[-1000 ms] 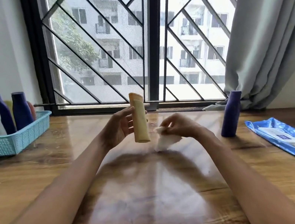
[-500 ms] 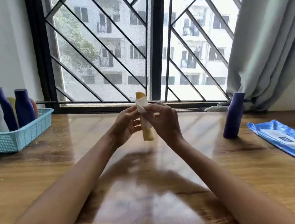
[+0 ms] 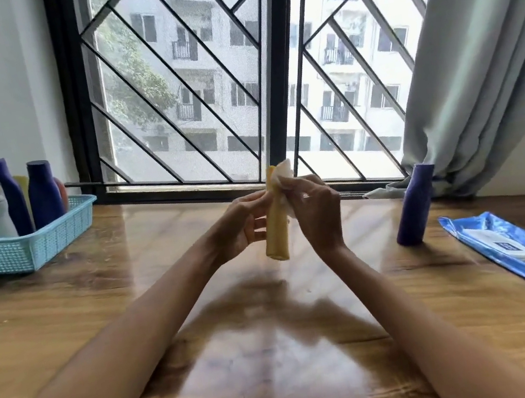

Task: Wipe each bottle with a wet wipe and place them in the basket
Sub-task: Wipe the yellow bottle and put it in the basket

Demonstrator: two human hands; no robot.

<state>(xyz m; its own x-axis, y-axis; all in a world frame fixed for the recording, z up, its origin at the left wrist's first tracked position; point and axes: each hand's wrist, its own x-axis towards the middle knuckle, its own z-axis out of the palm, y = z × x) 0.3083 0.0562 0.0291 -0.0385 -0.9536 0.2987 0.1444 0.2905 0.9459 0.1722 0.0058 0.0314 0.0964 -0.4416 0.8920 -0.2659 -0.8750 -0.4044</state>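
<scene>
**Wiping the upper end of the yellow bottle**

Head view: the person holds a slim yellow plastic bottle [image 3: 276, 231] almost upright above the middle of the glossy wooden table [image 3: 133, 307]. The left hand [image 3: 241, 228] has its fingers curled around the bottle's middle part. The right hand [image 3: 317, 212] pinches a crumpled white wet wipe [image 3: 281, 174] against the top end of the bottle.

To do this step well, the left hand should probably turn the bottle slowly while the wipe goes down its full length, so no side is missed. The lower end seems not yet covered by the wipe. A firm hold is wise, because a wet bottle may slip.

At the far left stands the light blue plastic basket [image 3: 27, 252], already holding several bottles. A dark purple bottle [image 3: 413, 206] waits upright at the right, near the blue wet-wipe packet [image 3: 519, 246].
</scene>
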